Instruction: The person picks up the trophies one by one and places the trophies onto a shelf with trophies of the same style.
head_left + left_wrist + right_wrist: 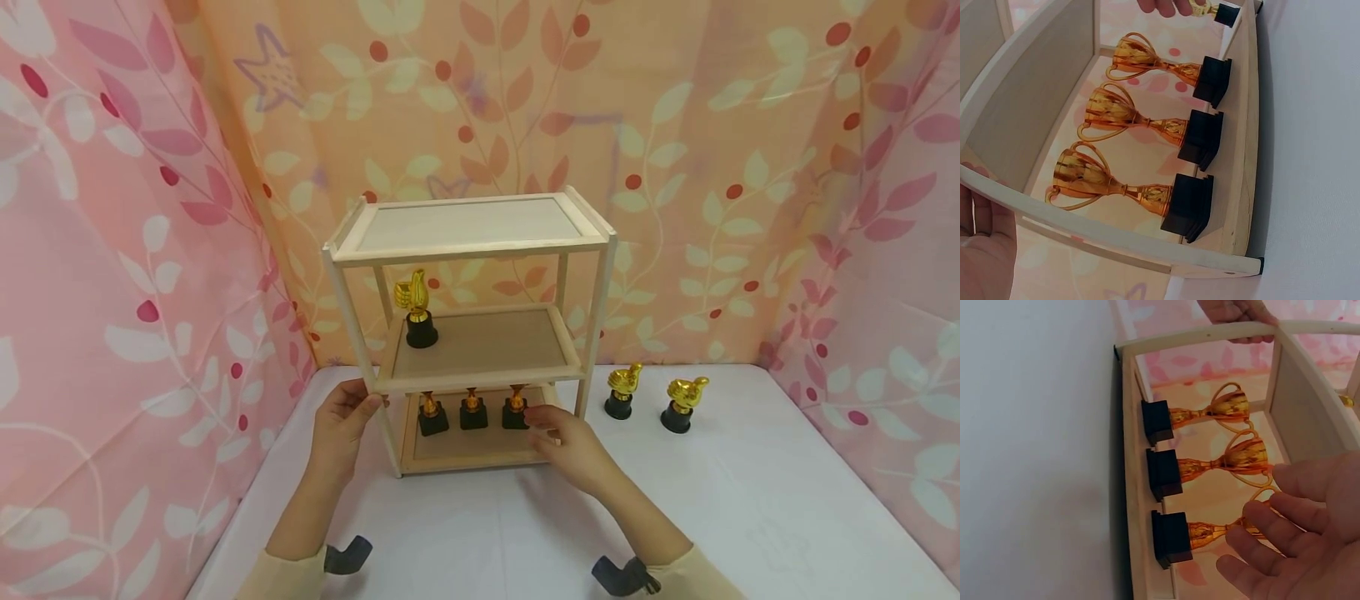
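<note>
A three-tier wooden shelf rack [480, 385] stands on the table. My left hand [339, 425] grips its front left post, just at the middle tier's height; in the left wrist view that hand's fingers [982, 215] reach behind the post. On the bottom tier, several gold trophy cups with black square bases stand in a row: left [1079, 175], middle [1110, 109] and right [1135, 59]. My right hand [573, 446] is at the right trophy cup, fingers loosely bent and apart. In the right wrist view its fingers [1272, 528] partly cover that cup [1207, 534]; contact cannot be told.
A gold thumbs-up trophy [417, 308] stands at the middle tier's left end. Two similar thumb trophies, one nearer the rack [621, 392] and one farther right [681, 404], stand on the white-covered table [480, 533]. Patterned curtains [675, 167] surround the table.
</note>
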Tool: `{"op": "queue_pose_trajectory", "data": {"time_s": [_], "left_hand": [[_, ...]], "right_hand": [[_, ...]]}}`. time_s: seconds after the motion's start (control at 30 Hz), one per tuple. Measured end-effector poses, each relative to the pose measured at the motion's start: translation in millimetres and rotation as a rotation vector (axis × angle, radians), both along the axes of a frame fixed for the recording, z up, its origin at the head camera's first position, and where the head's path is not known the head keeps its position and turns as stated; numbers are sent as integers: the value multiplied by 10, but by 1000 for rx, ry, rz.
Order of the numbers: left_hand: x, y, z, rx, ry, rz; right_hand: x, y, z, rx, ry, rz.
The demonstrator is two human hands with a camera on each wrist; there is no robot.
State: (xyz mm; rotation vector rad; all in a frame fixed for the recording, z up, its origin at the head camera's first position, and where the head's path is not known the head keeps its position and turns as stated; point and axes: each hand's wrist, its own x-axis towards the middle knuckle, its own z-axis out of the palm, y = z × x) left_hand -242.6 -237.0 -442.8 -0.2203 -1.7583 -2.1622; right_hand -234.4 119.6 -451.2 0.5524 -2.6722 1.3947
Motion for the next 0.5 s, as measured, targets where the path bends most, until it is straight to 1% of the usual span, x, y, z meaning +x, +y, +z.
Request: {"op": "queue_pose_trajectory", "data": {"time_s": [0.3, 0.4, 0.5], "left_hand": [[-9, -21, -26, -9, 30, -16], [-7, -27, -28, -8, 34, -25], [-4, -24, -24, -3, 24, -19]], "right_hand": [[83, 109, 150, 23, -18, 54], [131, 149, 216, 33, -3, 94], [193, 190, 294, 57, 32, 124]]}}
